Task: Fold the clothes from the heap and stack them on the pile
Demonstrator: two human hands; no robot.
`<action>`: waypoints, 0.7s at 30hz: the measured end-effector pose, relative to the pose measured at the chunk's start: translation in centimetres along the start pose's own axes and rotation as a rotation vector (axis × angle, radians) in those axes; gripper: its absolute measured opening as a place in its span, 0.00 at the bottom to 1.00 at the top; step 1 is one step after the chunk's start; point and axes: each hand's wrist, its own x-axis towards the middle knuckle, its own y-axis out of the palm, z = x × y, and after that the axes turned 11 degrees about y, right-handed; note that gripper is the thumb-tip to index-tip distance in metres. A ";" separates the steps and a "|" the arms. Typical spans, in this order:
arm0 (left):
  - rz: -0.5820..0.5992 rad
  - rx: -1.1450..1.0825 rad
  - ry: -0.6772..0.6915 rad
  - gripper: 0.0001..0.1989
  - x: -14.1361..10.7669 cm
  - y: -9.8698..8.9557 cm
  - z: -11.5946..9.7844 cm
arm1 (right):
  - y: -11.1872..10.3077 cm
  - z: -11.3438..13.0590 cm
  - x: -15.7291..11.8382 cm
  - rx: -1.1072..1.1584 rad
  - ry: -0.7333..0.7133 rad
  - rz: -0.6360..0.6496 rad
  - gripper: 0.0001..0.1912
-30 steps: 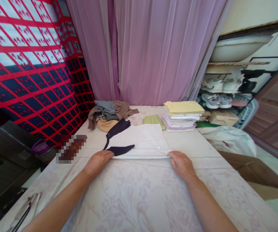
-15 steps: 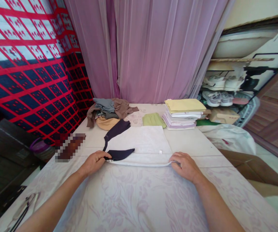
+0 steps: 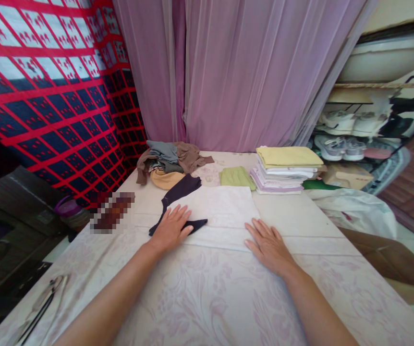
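A white shirt [image 3: 225, 206] with dark navy sleeves lies flat in front of me, its collar end to the left. My left hand [image 3: 173, 228] rests flat on its left part, fingers spread, covering some of the collar and the near dark sleeve [image 3: 199, 224]. The far dark sleeve [image 3: 182, 187] points away toward the back. Flat on the shirt's right end lies my right hand [image 3: 268, 242], fingers stretched out. Neither hand grips the cloth.
A heap of rumpled clothes [image 3: 169, 158] lies at the back left. Behind the shirt sit a folded green cloth [image 3: 236, 177] and a stack of folded clothes [image 3: 286, 168], yellow on top. A purple curtain [image 3: 257, 72] hangs behind; an open cardboard box [image 3: 390, 259] stands right of the bed.
Both hands have let go of the shirt's near edge and now lie flat on it. The left hand has moved inward over the cloth. The view has shifted slightly left.
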 end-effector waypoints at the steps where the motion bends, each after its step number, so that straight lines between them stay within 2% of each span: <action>1: 0.038 0.038 0.019 0.27 0.0 0.5 -0.5 | 0.4 0.0 -0.1 -0.022 0.021 0.038 0.25; 3: 0.077 0.072 0.023 0.27 -0.1 1.4 -0.9 | 0.8 0.0 -0.2 -0.037 0.038 0.068 0.25; 6: 0.073 0.080 0.016 0.27 -0.3 1.9 -0.7 | 0.9 -0.1 -0.3 -0.030 0.043 0.054 0.25; 14: 0.014 0.054 0.018 0.28 -0.7 1.2 -0.6 | 0.1 0.5 -0.2 -0.021 0.069 0.063 0.24; 18: -0.103 0.114 -0.035 0.27 -2.2 0.9 0.8 | -0.1 0.7 -0.2 -0.021 0.092 0.086 0.25; 21: -0.095 0.166 -0.115 0.26 -3.5 1.0 2.0 | -0.1 0.9 -0.2 -0.024 0.098 0.082 0.25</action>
